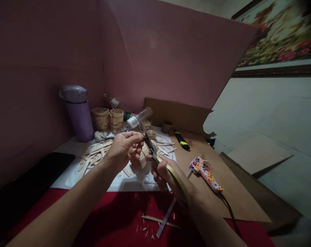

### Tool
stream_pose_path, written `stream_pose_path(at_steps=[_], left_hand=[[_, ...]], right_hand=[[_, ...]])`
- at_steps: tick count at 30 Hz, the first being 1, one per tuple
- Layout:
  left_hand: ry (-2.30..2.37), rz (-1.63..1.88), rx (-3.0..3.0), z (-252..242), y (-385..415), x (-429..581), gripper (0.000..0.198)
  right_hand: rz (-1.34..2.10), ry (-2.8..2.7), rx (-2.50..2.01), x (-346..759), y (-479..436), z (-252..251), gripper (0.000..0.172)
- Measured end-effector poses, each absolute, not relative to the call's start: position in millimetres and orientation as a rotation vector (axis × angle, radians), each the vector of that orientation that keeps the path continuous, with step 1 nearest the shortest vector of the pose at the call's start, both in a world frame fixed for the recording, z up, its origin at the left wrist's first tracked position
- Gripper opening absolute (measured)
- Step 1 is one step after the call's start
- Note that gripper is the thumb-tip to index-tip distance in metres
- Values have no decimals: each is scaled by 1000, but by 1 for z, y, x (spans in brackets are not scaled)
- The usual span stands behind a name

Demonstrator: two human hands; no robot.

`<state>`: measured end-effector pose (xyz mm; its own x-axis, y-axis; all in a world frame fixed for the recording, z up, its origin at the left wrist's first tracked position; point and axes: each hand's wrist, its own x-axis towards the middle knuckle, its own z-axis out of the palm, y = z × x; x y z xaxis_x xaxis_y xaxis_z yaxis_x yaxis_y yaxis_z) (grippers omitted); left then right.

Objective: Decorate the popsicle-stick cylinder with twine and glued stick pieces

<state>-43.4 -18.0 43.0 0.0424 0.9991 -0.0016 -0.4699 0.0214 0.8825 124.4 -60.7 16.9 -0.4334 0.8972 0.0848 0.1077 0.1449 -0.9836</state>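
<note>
My right hand (170, 180) grips a pair of scissors (155, 154) by its gold handles, the blades pointing up and away. My left hand (126, 147) is closed in a pinch at the blades, fingertips touching them; what it pinches is too small to make out. Under both hands lies a small structure of craft sticks (142, 159) on a white sheet (73, 171), with several loose wooden sticks (93, 154) scattered to its left.
A flower-patterned glue gun (205, 173) with a black cord lies on brown cardboard at right, a black-and-yellow cutter (182, 140) behind it. A purple flask (78, 113), two stick cups (107, 119), a plastic bottle (137, 119) and a tape roll (167, 126) stand at the back. Wood slivers lie on the red cloth (114, 216).
</note>
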Motion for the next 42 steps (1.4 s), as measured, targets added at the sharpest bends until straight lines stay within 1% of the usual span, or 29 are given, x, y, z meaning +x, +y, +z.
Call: stream_pose_path(at_steps=[10,23,32,35,38,42], left_hand=[[835,1353,919,41,-16,-45,16],[840,1474,849,38,-21,-32,27],[802,1465,801,40,-23,-29,24],[804,1455,782,41,-23,-30,22],[804,1408,801,42,-21,-34,19],[797,1360,843,43,-20,-41,16]], right_hand=[[1349,-1647,-969,121,-64,16,82],[1443,-1494,-974,113,-62,8,70],[1390,-1447,-977,110,-65,5,66],[1447,-1399,-1010,109,-65,5,69],[1512,-1407,-1034,110,-64,8,75],[1472,-1483,-995,115,-63,11,84]])
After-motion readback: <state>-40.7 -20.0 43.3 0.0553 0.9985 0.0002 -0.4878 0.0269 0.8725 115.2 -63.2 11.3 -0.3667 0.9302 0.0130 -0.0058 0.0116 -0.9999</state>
